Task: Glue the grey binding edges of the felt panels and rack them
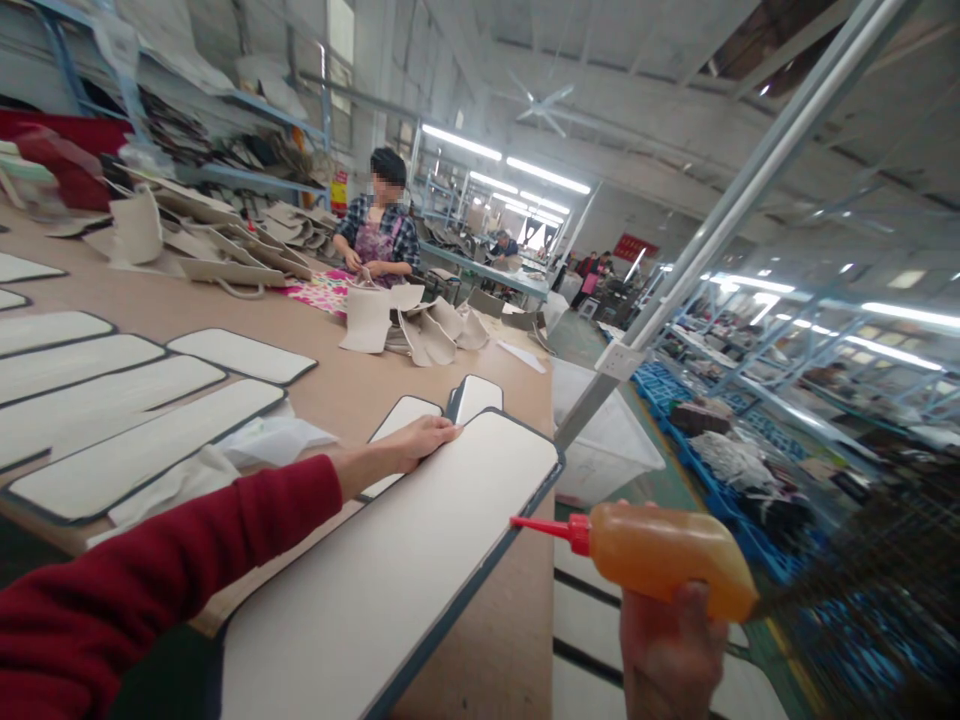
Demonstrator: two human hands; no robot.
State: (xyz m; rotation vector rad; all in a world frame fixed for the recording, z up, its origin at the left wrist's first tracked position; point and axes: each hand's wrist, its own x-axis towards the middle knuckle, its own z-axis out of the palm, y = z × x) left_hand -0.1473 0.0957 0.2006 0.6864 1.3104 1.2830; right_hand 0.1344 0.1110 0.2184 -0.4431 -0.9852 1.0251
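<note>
The left hand (420, 445) pinches the rim of the dark-edged white panel (397, 560), most of which lies toward 6 o'clock from that grip. The right hand (671, 650) clasps 1 amber bottle (667, 555), its red nozzle (551, 527) pointing to 9 o'clock, at the panel's edge.

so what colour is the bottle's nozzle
The nozzle is red, best seen in the head view.

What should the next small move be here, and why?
Probably draw the red nozzle along the panel's dark edge: the right hand holds the bottle with its tip at that edge, though contact is unclear, and the left hand grips the opposite edge.
</note>
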